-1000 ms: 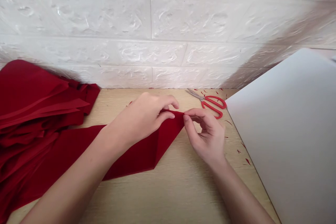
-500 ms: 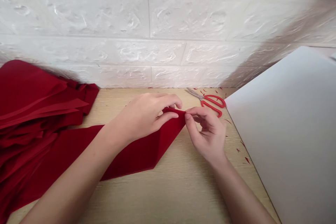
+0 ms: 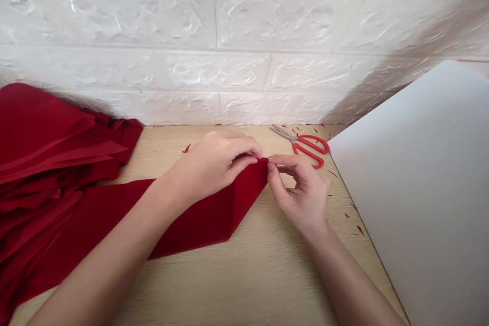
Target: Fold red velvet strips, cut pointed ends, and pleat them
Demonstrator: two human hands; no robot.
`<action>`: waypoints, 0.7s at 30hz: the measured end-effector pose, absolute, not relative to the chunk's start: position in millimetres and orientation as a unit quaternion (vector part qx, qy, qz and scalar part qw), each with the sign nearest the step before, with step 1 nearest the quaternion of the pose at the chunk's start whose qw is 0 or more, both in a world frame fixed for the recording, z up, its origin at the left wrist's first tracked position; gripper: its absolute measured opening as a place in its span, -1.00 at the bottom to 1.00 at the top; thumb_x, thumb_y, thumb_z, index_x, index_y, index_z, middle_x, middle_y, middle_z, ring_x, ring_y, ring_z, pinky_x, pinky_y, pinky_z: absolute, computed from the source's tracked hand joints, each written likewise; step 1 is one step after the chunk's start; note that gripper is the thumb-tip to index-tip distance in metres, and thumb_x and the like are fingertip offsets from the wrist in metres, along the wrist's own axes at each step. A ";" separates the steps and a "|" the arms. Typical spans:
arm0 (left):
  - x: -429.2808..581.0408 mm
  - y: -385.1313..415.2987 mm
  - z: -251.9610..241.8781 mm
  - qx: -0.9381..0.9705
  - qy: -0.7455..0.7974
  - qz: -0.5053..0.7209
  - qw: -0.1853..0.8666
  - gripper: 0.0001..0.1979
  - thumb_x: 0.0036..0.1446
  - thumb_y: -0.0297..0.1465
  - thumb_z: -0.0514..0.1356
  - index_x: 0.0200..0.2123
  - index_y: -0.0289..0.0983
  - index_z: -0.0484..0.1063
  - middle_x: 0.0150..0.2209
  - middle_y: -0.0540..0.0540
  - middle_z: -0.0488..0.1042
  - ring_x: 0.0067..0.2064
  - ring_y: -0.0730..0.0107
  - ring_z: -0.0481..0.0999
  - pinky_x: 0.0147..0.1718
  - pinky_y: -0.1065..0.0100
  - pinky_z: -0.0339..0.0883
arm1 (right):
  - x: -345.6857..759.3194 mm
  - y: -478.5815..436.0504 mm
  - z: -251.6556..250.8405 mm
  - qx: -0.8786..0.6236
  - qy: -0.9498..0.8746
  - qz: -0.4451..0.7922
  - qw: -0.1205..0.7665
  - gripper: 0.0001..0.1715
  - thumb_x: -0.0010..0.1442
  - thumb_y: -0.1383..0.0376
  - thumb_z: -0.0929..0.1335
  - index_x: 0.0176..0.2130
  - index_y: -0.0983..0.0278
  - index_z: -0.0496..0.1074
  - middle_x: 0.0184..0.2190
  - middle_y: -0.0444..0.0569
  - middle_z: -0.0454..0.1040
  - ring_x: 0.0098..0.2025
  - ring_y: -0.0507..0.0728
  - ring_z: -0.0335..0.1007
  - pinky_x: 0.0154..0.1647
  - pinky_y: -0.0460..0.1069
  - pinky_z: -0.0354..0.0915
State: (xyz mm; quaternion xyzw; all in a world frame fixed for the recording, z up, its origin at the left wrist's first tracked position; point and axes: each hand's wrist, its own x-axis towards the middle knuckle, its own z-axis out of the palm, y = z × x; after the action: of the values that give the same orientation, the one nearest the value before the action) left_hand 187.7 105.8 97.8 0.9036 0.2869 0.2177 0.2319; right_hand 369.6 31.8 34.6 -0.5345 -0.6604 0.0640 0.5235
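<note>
A long strip of dark red fabric [image 3: 198, 224] stretches from the left across the table, its right end angled to a point. Near that tip my left hand [image 3: 217, 163] pinches the fabric's upper edge between thumb and fingers. Just beside it, my right hand [image 3: 300, 188] grips the very tip between thumb and index finger. Scissors [image 3: 309, 148] with red handles lie behind my right hand, their metal blades slightly apart and aimed at the wall. My left forearm covers part of the strip.
A heap of red fabric [image 3: 46, 137] fills the left side. A white panel [image 3: 416, 178] stands along the right. Behind the wooden table [image 3: 237, 285] rises a white brick-patterned wall [image 3: 244, 15]. Small red scraps [image 3: 360, 229] are scattered near the scissors and panel.
My left thumb and fingers have closed on the fabric's edge near the tip; before, they were apart. My right hand keeps its pinch. The view has shifted slightly.
</note>
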 end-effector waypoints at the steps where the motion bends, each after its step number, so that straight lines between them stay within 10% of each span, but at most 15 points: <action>1: 187.5 106.0 96.8 0.903 0.285 0.222 0.231 -0.82 0.32 -0.51 0.12 -0.20 -0.26 0.53 -0.21 -0.03 0.65 -0.24 0.45 0.57 -0.22 0.43 0.35 | 369.2 31.6 34.1 -0.537 -0.655 0.071 0.527 -0.84 0.24 0.46 0.38 -0.22 0.19 0.47 -0.34 -0.15 0.59 -0.37 0.03 0.55 -0.29 -0.04 0.54; 11: 186.7 105.0 94.4 0.907 0.288 0.235 0.198 -0.85 0.33 -0.49 0.08 -0.19 -0.24 0.46 -0.21 -0.03 0.62 -0.25 0.41 0.56 -0.30 0.40 0.34 | 368.3 31.2 37.2 -0.518 -0.602 0.205 0.572 -0.50 0.29 0.37 0.40 0.18 0.10 0.32 -0.31 -0.14 0.60 -0.27 0.12 0.60 -0.18 0.09 0.57; 21: 185.3 106.8 95.2 0.900 0.288 0.258 0.200 -0.88 0.31 -0.51 0.12 -0.22 -0.26 0.46 -0.25 0.01 0.60 -0.27 0.44 0.55 -0.27 0.41 0.36 | 370.1 30.0 40.6 -0.499 -0.601 0.216 0.586 -0.52 0.29 0.39 0.40 0.16 0.11 0.34 -0.33 -0.16 0.57 -0.27 0.11 0.55 0.04 0.19 0.46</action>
State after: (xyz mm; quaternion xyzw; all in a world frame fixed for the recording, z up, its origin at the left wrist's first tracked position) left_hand 185.3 106.8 95.2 0.9002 0.2881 0.2578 0.2002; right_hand 370.1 30.0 40.6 -0.4994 -0.6006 0.2160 0.5859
